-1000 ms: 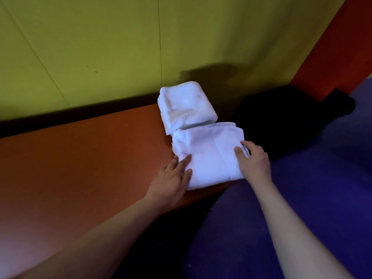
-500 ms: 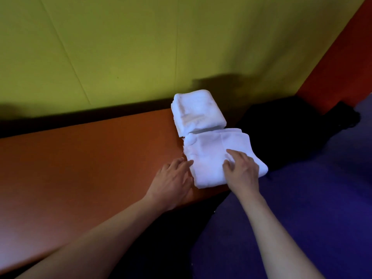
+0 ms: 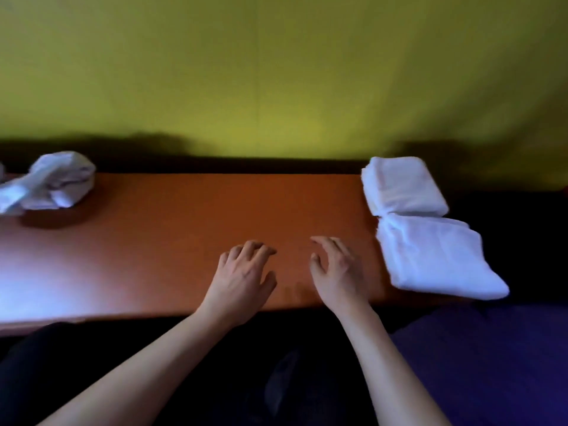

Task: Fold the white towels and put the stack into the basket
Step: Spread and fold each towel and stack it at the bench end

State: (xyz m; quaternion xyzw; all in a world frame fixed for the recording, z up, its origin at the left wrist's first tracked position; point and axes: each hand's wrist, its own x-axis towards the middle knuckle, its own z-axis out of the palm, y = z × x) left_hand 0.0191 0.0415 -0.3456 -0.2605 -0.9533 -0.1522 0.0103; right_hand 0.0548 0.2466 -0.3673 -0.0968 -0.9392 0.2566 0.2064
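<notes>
Two folded white towels lie at the right end of the orange table [image 3: 172, 229]: the far folded towel [image 3: 402, 190] by the wall and the near folded towel [image 3: 436, 259], whose corner hangs over the table's front edge. A crumpled white towel [image 3: 52, 182] lies at the far left. My left hand [image 3: 246, 278] and my right hand [image 3: 336, 269] hover over the middle of the table with loosely curled fingers and hold nothing. The frame is blurred. No basket is in view.
A yellow-green wall [image 3: 276, 72] rises right behind the table. A purple surface [image 3: 491, 364] lies at the lower right, and dark shadow fills the space beyond the table's right end.
Both hands have let go of the near folded towel and moved left to the middle of the table. The view has swung left, bringing the crumpled towel into sight.
</notes>
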